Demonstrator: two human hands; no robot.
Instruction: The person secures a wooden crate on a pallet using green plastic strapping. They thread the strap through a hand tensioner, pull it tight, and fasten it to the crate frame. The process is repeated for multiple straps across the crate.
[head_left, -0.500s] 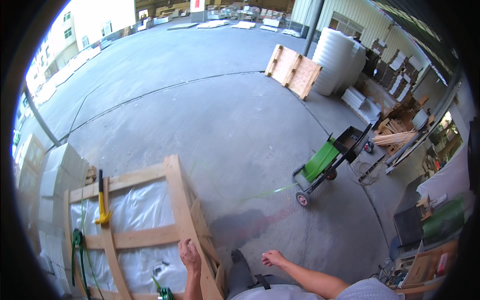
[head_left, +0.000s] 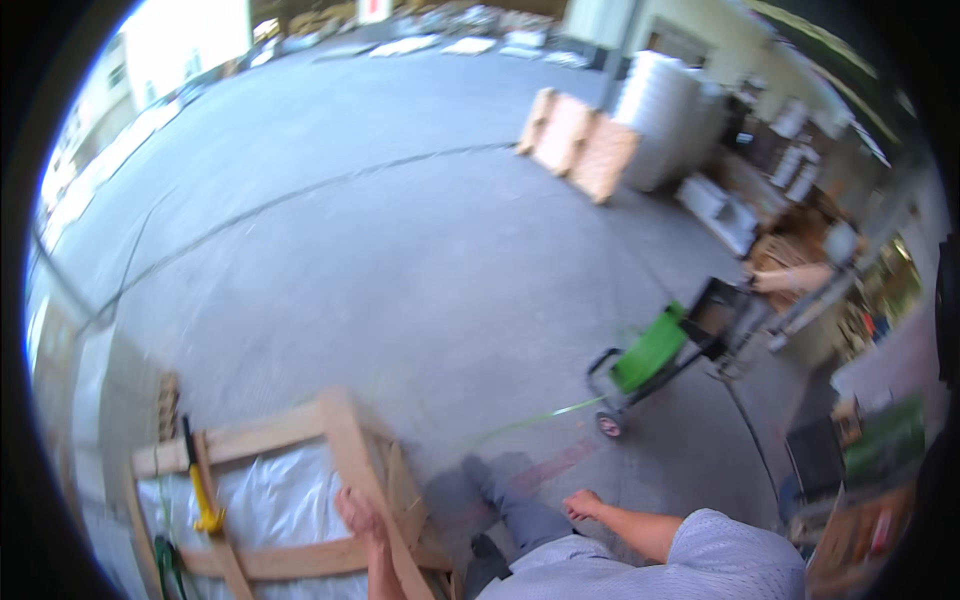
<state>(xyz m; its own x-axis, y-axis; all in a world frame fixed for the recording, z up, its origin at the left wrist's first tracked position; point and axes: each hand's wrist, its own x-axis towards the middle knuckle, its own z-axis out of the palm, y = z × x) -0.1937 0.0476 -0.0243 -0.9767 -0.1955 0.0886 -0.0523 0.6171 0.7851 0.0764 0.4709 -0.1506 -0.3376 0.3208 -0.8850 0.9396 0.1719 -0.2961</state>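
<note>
My left hand [head_left: 360,516] is blurred, its fingers curled and nothing visible in them. It hovers over the right-hand beam of a wooden crate [head_left: 345,430]; whether it touches the wood I cannot tell. White plastic film [head_left: 290,490] shows between the crate's boards. On the crate lies a yellow hammer [head_left: 207,515] with a black grip. Beside it is a dark green metal tool [head_left: 168,560], partly cut off by the lower edge. My right hand [head_left: 582,504], loosely closed and free of any object, hangs in front of my body above the concrete floor.
A black wheeled cart [head_left: 650,365] with a green strap roll stands ahead right; a green strap [head_left: 545,413] trails from it across the floor. Farther off are a wooden panel [head_left: 575,145] and white wrapped rolls [head_left: 660,120]. White stacked blocks [head_left: 95,400] stand left.
My view has shifted, so the crate and hammer sit lower. A leg now reaches farther forward between crate and cart. Both hands stay curled, the right one farther from the crate.
</note>
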